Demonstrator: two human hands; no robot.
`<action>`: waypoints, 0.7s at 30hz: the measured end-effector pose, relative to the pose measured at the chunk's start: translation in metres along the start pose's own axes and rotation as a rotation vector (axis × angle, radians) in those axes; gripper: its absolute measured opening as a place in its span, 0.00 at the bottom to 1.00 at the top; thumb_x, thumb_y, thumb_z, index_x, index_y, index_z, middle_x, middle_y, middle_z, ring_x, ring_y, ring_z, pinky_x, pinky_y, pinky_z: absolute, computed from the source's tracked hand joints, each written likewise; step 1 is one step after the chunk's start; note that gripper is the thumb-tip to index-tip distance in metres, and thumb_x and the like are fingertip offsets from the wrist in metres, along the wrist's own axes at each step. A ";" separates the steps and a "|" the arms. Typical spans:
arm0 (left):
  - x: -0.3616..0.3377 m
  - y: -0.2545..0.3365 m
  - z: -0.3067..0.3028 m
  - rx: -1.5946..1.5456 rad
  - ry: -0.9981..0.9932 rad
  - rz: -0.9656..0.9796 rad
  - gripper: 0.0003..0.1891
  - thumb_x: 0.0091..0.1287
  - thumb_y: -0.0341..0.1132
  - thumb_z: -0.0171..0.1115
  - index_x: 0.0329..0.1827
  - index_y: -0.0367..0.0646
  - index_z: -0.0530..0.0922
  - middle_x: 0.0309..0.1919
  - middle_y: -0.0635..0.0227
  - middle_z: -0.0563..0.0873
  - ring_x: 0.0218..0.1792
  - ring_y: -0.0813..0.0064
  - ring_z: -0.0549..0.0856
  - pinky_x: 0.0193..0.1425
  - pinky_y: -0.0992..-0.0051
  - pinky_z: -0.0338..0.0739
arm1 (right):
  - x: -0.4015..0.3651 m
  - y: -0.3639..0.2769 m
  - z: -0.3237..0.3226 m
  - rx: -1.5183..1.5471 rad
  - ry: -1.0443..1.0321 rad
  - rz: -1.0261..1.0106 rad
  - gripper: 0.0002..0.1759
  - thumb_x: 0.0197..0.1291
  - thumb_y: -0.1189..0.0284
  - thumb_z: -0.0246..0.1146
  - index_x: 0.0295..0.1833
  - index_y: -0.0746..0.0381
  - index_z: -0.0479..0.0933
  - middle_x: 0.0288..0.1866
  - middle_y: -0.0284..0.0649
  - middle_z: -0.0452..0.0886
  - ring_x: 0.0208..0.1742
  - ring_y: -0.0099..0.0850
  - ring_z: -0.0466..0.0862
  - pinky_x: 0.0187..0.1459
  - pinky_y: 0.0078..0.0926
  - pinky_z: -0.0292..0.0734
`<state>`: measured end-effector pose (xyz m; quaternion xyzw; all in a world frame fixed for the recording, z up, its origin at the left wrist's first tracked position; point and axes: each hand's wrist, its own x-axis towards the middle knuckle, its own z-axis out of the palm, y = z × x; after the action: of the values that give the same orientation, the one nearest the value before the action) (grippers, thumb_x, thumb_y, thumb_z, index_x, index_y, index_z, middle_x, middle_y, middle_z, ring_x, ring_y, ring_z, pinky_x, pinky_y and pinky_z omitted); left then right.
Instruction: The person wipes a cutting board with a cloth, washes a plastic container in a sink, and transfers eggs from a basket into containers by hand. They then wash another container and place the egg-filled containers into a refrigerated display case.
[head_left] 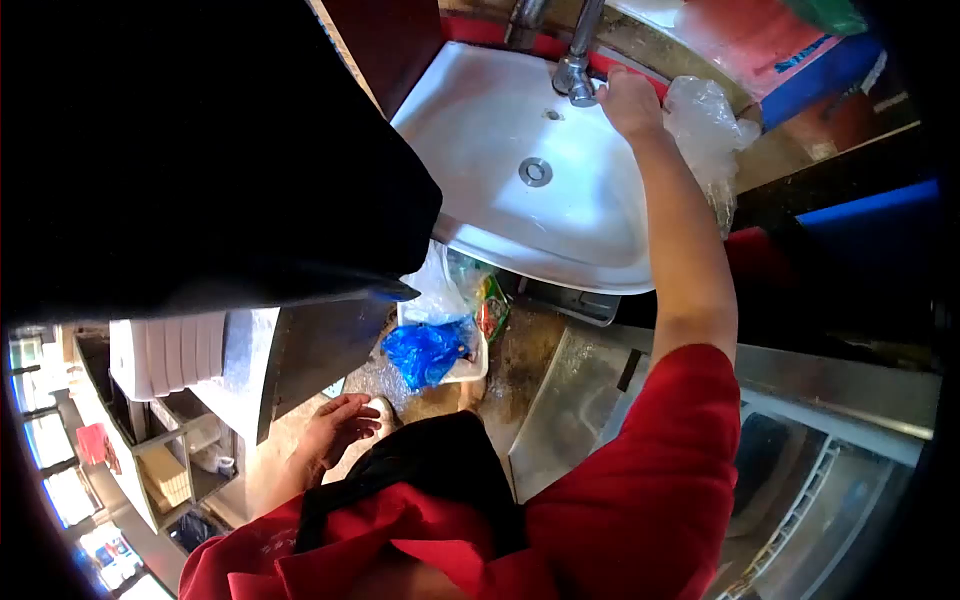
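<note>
Right hand (630, 100) raised to far side, against spout end of faucet (578, 80); fingers curled and hidden, cannot tell whether gripping. Left hand (340, 425) low at near left, fingers loosely spread, holding nothing. Faucet hangs over far rim of white sink (480, 140), drain (535, 172) nearer. Clear plastic bag (710, 125) just right of right hand. Blue bag (425, 352) in white tub (474, 372) on floor under sink.

White sink (480, 130) — red sleeve (660, 470), blue bag (425, 352), silver tap (578, 75).
</note>
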<state>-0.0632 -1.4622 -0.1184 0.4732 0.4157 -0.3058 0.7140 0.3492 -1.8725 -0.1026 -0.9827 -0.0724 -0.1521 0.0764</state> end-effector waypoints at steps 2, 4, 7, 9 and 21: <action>0.000 0.001 0.015 -0.035 -0.042 0.011 0.12 0.67 0.34 0.55 0.49 0.37 0.74 0.38 0.56 0.82 0.37 0.64 0.83 0.40 0.71 0.77 | -0.029 -0.003 0.006 0.052 0.077 -0.039 0.09 0.51 0.70 0.59 0.35 0.64 0.73 0.30 0.50 0.80 0.35 0.47 0.81 0.39 0.44 0.76; 0.002 0.002 0.024 -0.040 -0.017 0.014 0.12 0.67 0.35 0.55 0.49 0.37 0.74 0.38 0.56 0.82 0.37 0.64 0.83 0.40 0.71 0.77 | -0.061 -0.007 0.022 0.209 0.228 -0.175 0.06 0.52 0.72 0.57 0.35 0.63 0.73 0.33 0.49 0.80 0.34 0.47 0.80 0.36 0.42 0.77; 0.002 0.002 0.026 -0.059 0.007 0.034 0.12 0.67 0.35 0.54 0.48 0.37 0.74 0.38 0.56 0.82 0.37 0.64 0.83 0.41 0.71 0.76 | -0.097 -0.023 0.065 0.186 -0.174 -0.420 0.08 0.54 0.73 0.56 0.40 0.62 0.74 0.39 0.51 0.78 0.37 0.49 0.80 0.37 0.43 0.76; -0.001 0.002 0.029 -0.058 0.043 0.059 0.11 0.67 0.35 0.54 0.48 0.37 0.74 0.37 0.56 0.83 0.37 0.64 0.83 0.41 0.71 0.76 | -0.098 -0.021 0.106 0.114 -0.236 -0.257 0.08 0.55 0.72 0.54 0.40 0.62 0.74 0.40 0.50 0.78 0.39 0.47 0.79 0.38 0.43 0.77; -0.015 -0.021 -0.001 -0.088 0.150 0.104 0.11 0.68 0.35 0.54 0.47 0.38 0.75 0.36 0.59 0.83 0.36 0.65 0.83 0.41 0.72 0.76 | -0.107 -0.025 0.161 0.249 -0.469 -0.344 0.15 0.59 0.72 0.49 0.51 0.59 0.72 0.50 0.53 0.72 0.49 0.50 0.77 0.46 0.43 0.75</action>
<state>-0.0881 -1.4688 -0.1145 0.4841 0.4559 -0.2133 0.7158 0.2900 -1.8331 -0.2841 -0.9475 -0.2712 0.0778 0.1504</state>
